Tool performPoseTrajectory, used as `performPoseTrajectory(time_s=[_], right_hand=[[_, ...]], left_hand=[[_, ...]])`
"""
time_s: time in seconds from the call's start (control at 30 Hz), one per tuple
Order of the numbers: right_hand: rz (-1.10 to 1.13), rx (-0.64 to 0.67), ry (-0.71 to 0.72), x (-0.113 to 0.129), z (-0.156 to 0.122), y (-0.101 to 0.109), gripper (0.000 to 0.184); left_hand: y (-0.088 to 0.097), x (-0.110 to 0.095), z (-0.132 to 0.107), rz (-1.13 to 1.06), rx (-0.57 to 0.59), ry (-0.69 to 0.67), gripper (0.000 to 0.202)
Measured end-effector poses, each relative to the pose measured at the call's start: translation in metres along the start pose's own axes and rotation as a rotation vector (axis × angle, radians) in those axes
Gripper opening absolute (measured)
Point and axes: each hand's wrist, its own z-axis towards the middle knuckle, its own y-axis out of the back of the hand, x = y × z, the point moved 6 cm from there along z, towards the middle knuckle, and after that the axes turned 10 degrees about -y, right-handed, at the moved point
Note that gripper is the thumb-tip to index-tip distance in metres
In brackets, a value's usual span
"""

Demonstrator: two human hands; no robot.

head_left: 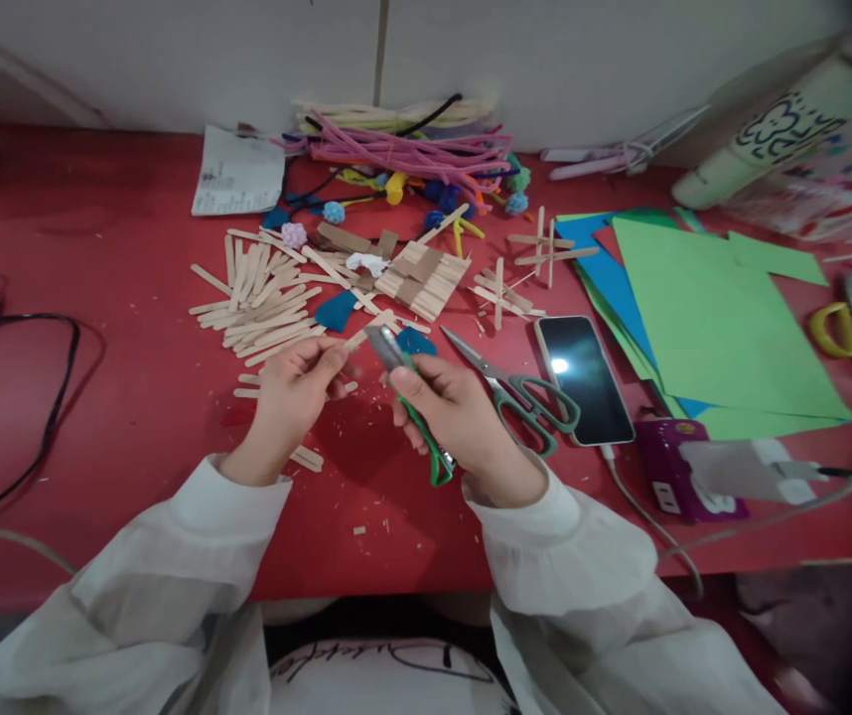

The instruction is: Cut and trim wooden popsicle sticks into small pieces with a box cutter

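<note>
My left hand (298, 385) pinches a wooden craft stick (357, 341), whose tip points toward the blade of the tool in my other hand. In my right hand (450, 405) is a green utility knife (412, 390), its metal end aimed up and left near the stick; I cannot tell if blade and stick touch. A heap of craft sticks (254, 293) spreads just beyond my left hand. Behind the knife lies a flat panel of joined sticks (426, 281) with brown strips across it. Dark blue scraps (335, 312) rest close to both hands.
Grey-handled scissors (537, 402) and a charging phone (586, 377) lie right of my right hand. Farther right are green paper sheets (716, 318) and a purple box (683, 472). Pipe cleaners (403, 149) are piled against the wall. A black cable (61, 397) curls at the left.
</note>
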Motion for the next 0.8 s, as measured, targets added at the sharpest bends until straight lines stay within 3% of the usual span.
performPoseTrajectory(time_s=[0.17, 0.4, 0.47, 0.57, 0.63, 0.8], right_hand=[[0.062, -0.273, 0.144, 0.015, -0.005, 0.029, 0.03], [-0.171, -0.237, -0.026, 0.005, -0.035, 0.038, 0.024], [-0.166, -0.294, -0.039, -0.006, -0.044, 0.039, 0.025], [-0.136, -0.44, 0.008, -0.022, -0.054, 0.04, 0.023], [-0.14, -0.518, 0.025, -0.031, -0.06, 0.039, 0.023], [-0.372, -0.71, 0.188, -0.027, -0.072, 0.037, 0.018]], left_hand=[[-0.014, -0.001, -0.005, -0.01, 0.236, 0.029, 0.019], [-0.033, -0.014, -0.021, 0.166, 0.595, -0.006, 0.023], [-0.033, -0.016, -0.022, 0.296, 0.583, -0.093, 0.021], [-0.028, -0.03, -0.022, 0.536, 0.419, -0.366, 0.018], [-0.029, -0.037, -0.026, 0.642, 0.378, -0.489, 0.016], [-0.038, -0.043, -0.039, 0.774, 0.402, -0.575, 0.021]])
